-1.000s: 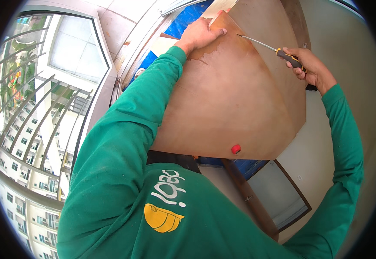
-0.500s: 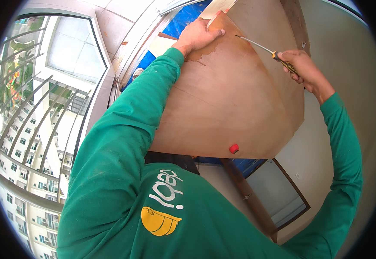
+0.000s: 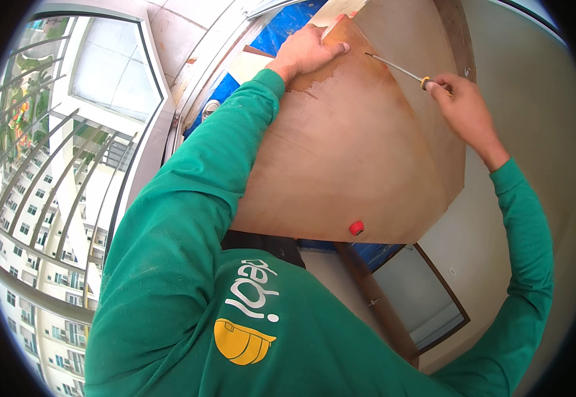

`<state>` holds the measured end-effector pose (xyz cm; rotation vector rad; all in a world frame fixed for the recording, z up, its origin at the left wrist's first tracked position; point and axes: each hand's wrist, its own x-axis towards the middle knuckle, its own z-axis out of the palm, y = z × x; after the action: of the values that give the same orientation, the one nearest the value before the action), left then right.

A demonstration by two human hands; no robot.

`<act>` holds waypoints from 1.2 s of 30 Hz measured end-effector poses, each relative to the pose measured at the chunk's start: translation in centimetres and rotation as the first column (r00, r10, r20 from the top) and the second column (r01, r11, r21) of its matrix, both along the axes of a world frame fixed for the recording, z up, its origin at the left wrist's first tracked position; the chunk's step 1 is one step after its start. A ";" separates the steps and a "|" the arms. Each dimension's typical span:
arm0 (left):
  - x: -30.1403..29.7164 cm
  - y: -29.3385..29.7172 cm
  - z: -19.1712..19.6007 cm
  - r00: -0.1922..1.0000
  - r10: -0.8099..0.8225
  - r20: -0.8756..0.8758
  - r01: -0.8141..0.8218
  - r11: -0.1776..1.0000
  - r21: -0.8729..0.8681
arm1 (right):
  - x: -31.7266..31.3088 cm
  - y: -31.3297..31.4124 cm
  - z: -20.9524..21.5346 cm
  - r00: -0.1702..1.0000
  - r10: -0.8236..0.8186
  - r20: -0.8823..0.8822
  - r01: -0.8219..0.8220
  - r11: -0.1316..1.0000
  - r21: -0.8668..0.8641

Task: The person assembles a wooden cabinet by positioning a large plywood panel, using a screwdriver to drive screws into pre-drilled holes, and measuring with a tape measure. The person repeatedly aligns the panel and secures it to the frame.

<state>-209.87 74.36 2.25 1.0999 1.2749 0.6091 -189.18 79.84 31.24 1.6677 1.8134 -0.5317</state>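
A brown wooden panel (image 3: 347, 159) spreads out in front of me, with a darker stain by its far corner. My left hand (image 3: 308, 53) grips that far left edge, fingers over the rim and thumb lying on the face. In my right hand (image 3: 463, 109) is a screwdriver (image 3: 404, 71) with a yellow and black handle, mostly hidden by the closed fingers. Its long metal shaft points left, and the tip is at the panel's right edge near the far corner. Whether the tip touches a screw is too small to tell. On the panel's near part sits a small red round object (image 3: 356, 228).
At the left, a white-framed window (image 3: 119, 73) and curved metal railings (image 3: 43, 225) border a view of buildings outside. Blue sheeting (image 3: 281, 30) lies beyond the panel. A brown-framed door or cabinet (image 3: 427, 298) stands at the lower right, beside a plain wall (image 3: 533, 86).
My right hand has rotated around the screwdriver handle, its back now facing me and covering more of the handle. The tip stays at about the same spot. My left hand keeps its hold.
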 end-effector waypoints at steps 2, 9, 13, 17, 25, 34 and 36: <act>-0.1 0.1 0.1 0.998 -0.052 0.031 0.053 0.998 -0.035 | 0.3 2.7 0.2 0.565 -0.825 0.009 0.789 0.537 -0.300; -0.4 0.4 1.0 1.000 0.000 -0.005 0.000 0.999 0.042 | 2.0 -0.5 1.1 0.940 0.179 -0.291 -0.190 0.982 -0.009; -0.1 0.0 0.4 0.998 -0.046 0.030 0.047 0.998 -0.029 | 1.3 -1.1 0.7 0.985 0.169 0.020 -0.167 0.984 -0.054; 0.1 -0.1 -0.2 0.997 0.037 -0.069 -0.034 0.999 0.040 | 0.5 2.2 -0.3 0.904 -0.428 0.002 0.419 0.885 -0.201; -0.3 0.3 0.5 1.000 -0.013 0.002 0.013 1.000 -0.006 | 0.8 -0.4 0.9 0.989 0.147 0.027 -0.145 0.986 -0.084; 0.0 0.2 -0.4 0.998 -0.044 0.040 0.046 0.998 -0.051 | -0.1 2.0 -0.4 0.560 -0.828 0.028 0.767 0.506 -0.395; -0.1 0.2 -0.4 0.999 -0.006 -0.034 0.006 1.000 -0.008 | 0.4 2.2 0.0 0.413 -0.911 0.000 0.826 0.375 -0.420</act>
<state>-209.95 74.55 1.80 1.1109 1.3016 0.5823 -188.83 82.00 31.19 2.2649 0.6461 -1.4813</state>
